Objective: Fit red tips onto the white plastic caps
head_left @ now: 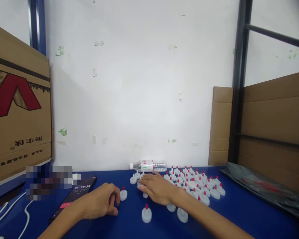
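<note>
My left hand (101, 201) rests on the blue table (239, 209) with its fingers curled under, beside a white cap with a red tip (123, 194); whether anything is in the curl is hidden. My right hand (155, 188) lies palm down, fingers pressed together over a small white cap (140, 183) near a few loose caps (134, 178). Another red-tipped cap (146, 213) stands in front between the hands. Two plain white caps (182, 214) lie under my right wrist. A group of several red-tipped caps (199, 184) stands to the right.
A clear water bottle (149, 165) lies on its side by the white wall. A phone with a timer (74, 196) lies at left, with white cables (7, 212) nearby. Cardboard boxes (17, 103) stand left and right (274, 126). A dark plastic bag (261, 186) lies at right.
</note>
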A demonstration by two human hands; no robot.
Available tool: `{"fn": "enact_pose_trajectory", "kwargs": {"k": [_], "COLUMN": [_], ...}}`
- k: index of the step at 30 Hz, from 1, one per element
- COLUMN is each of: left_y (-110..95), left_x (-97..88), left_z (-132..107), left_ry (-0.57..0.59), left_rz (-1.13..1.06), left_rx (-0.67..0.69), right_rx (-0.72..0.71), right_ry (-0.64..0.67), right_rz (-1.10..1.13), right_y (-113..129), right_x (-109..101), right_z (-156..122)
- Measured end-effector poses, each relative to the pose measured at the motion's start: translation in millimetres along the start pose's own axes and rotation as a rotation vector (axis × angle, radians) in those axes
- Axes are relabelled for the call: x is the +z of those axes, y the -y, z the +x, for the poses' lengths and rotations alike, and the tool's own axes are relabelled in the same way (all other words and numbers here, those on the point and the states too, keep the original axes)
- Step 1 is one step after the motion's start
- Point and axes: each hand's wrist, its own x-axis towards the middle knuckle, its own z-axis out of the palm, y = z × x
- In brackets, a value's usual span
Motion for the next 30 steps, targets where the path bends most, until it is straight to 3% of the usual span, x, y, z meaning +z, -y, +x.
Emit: {"fn": "enact_pose_trajectory", "kwargs": {"k": [4,10,17,21,30], "left_y": [-5,-11,-20,-25,-25], "left_x": [5.5,12.0,3.4,3.3,22.5], "left_z": [2,4,4,8,12], "left_ry": [0.024,0.014,-0.215,-0.351,-0.273], "left_rz": [-0.045,-0.052,0.012,-0.085,-0.354], "left_rx": [0.01,0.059,0.209,0.241,0.286], "right_rx": [-0.008,-0.001,-0.085,-0.168,-0.248], "right_ry": [-0.096,-0.112,-0.099,-0.138,-0.137], "right_rz": [-0.082,-0.152,-0.166,-0.112,-0.183], "right_y": [0,3,4,8,17], "right_x": [-5,-10,-14,-16,-15], "right_z": [3,3,4,5,9]}}
